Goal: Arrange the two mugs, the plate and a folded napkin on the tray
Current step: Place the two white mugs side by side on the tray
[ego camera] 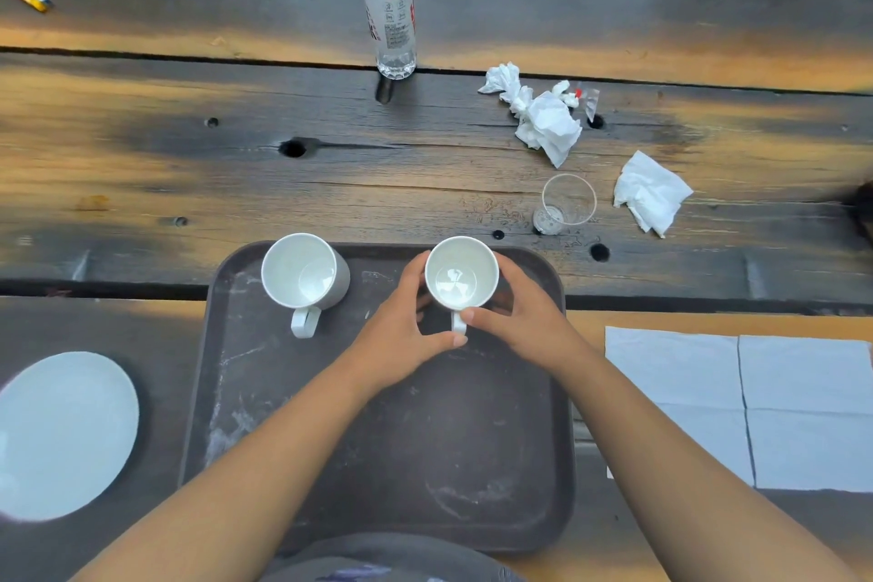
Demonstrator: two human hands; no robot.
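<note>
Both left hand point(401, 336) and right hand point(519, 326) curl round right mug point(460, 279), thumbs seemingly on handle point(457, 324).

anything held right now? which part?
The right mug, gripped by both the left hand and the right hand: fingers wrap its sides, thumbs meet at the handle.

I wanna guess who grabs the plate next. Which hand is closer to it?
Left. The left hand cups the right mug on the tray; the plate lies off the tray to its left. The right hand holds the mug's other side, farther away.
</note>
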